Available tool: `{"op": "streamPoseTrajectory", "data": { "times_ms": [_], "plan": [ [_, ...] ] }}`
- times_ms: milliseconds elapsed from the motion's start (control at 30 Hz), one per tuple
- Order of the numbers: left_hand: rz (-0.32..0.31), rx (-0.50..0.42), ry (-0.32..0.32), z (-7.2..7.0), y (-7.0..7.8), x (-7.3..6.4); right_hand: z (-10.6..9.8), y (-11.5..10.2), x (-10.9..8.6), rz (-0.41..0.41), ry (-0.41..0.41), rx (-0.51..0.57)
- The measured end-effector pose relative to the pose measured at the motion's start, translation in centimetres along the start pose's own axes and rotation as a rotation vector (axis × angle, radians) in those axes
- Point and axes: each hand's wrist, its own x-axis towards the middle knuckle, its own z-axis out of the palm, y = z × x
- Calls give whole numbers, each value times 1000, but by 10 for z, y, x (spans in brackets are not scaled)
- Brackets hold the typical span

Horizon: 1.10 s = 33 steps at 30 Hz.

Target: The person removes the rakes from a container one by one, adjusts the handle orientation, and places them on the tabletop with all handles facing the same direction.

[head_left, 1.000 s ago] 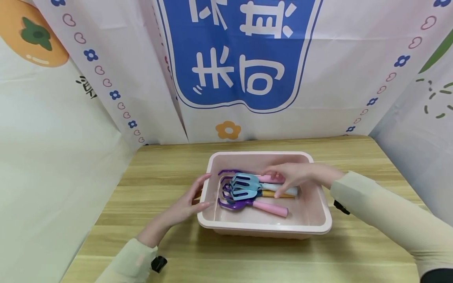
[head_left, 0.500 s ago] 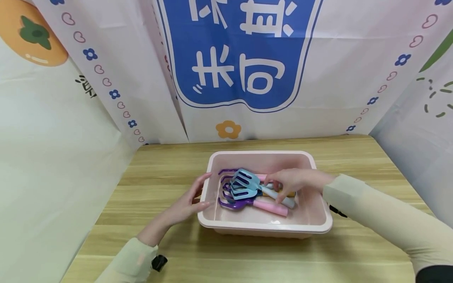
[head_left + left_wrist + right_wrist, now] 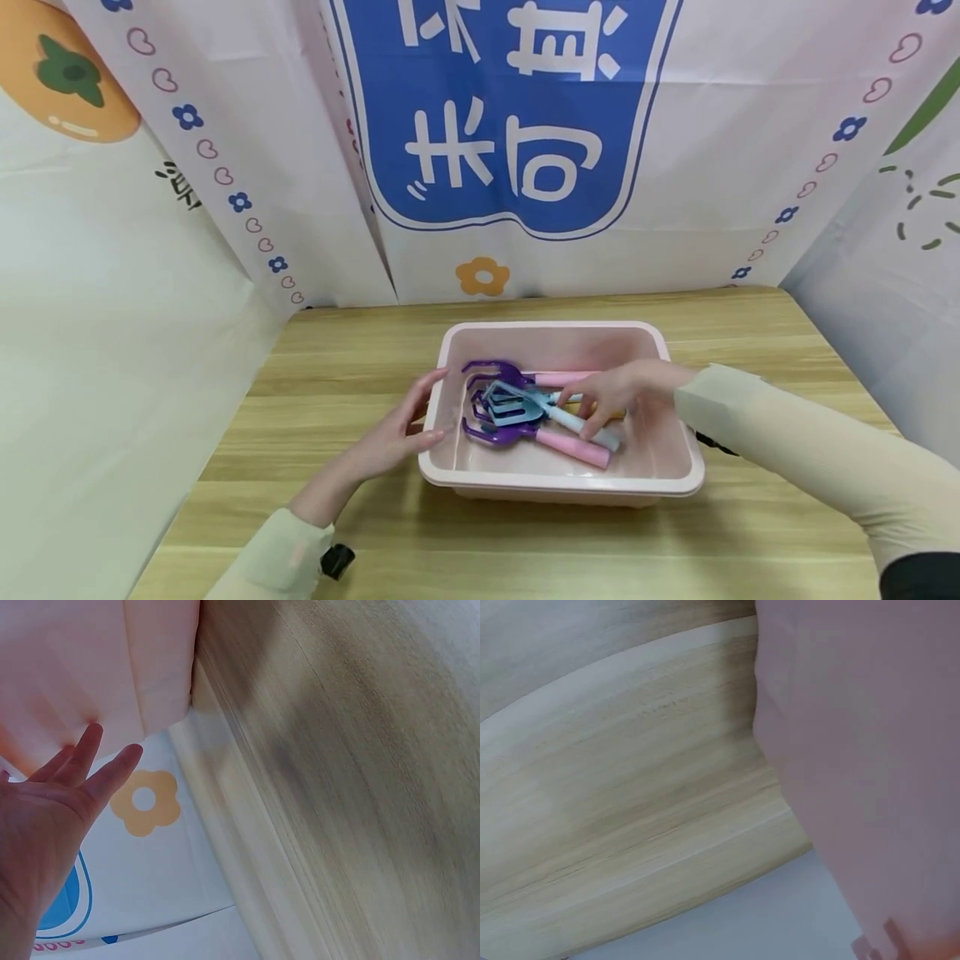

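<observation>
A pale pink plastic basin stands on the wooden table. My left hand touches its left side with spread fingers; in the left wrist view those fingers are nearly straight against the outer wall. Inside the basin, my right hand pinches the pale handle of a light blue slotted hand shovel, its head tilted edge-on. Beneath lies another light blue slotted shovel. A purple hand rake with a pink handle lies behind, and another purple rake lies in front.
A yellow handle shows partly under my right hand. The wooden table surrounds the basin. A printed cloth hangs behind the table. The basin's wall fills the right side of the right wrist view.
My right hand has taken the top light blue slotted shovel by its handle, swung the handle toward the front and tilted the head edge-on. My left hand stays at the basin's side.
</observation>
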Motion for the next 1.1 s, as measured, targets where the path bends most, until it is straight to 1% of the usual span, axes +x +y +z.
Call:
{"op": "streamPoseTrajectory", "data": {
  "times_ms": [100,233,533,633,733,967,1100],
  "plan": [
    [0,-3,-2,0,0,1,1,-1,1,3,-28,-24],
    [6,-10,-2,0,1,0,4,-1,3,-7,-39,-45],
    [12,-15,4,0,-1,1,7,-3,4,-3,-27,-34],
    [12,-9,7,1,-1,1,7,-2,4,-20,-28,-60],
    [14,-7,6,1,-1,1,7,-1,5,-34,-31,-65],
    [15,-18,12,1,1,1,5,0,8,-36,-48,-25],
    [13,-19,8,1,1,1,5,0,8,-26,-40,-28]
  ]
}}
